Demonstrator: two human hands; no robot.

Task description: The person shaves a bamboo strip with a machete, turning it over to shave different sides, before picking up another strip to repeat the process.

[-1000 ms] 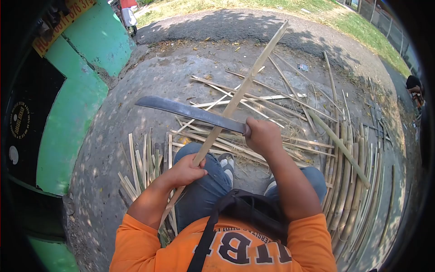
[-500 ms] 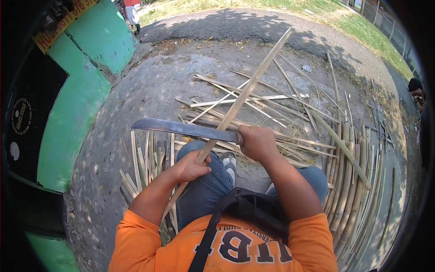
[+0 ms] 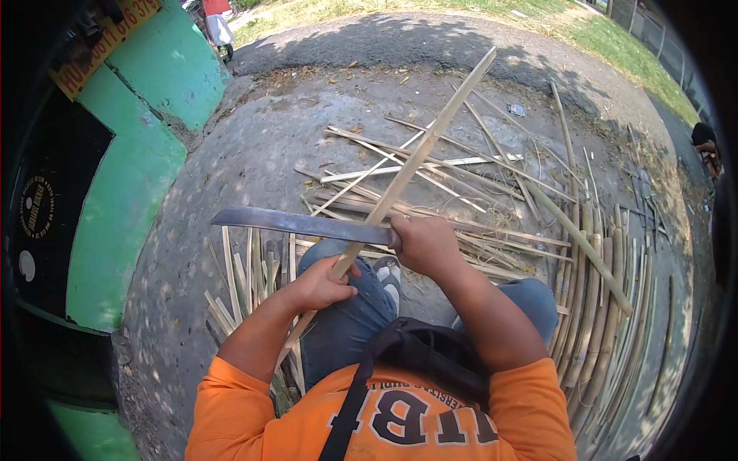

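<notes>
My left hand (image 3: pixel 326 284) is wrapped round a long split bamboo strip (image 3: pixel 415 160), which slants from under my left forearm up toward the road. In my right hand (image 3: pixel 427 244) is the handle of a machete (image 3: pixel 304 223). Its broad, slightly curved blade points left and lies across the strip, just above my left hand. The grip itself is mostly hidden in my right fist. Beneath the strip, several more bamboo strips (image 3: pixel 492 160) lie crisscrossed on the ground in front of my knees.
Bamboo poles (image 3: pixel 592 307) lie side by side on my right. More cut strips (image 3: pixel 238 269) stand bunched by my left knee. A green wall (image 3: pixel 127 200) rises on the left, and a paved road (image 3: pixel 400 46) runs across the back. At the far right, a person (image 3: pixel 703 142) is partly visible.
My right hand and the machete have shifted a little left and down along the strip. My left hand keeps its hold in nearly the same place.
</notes>
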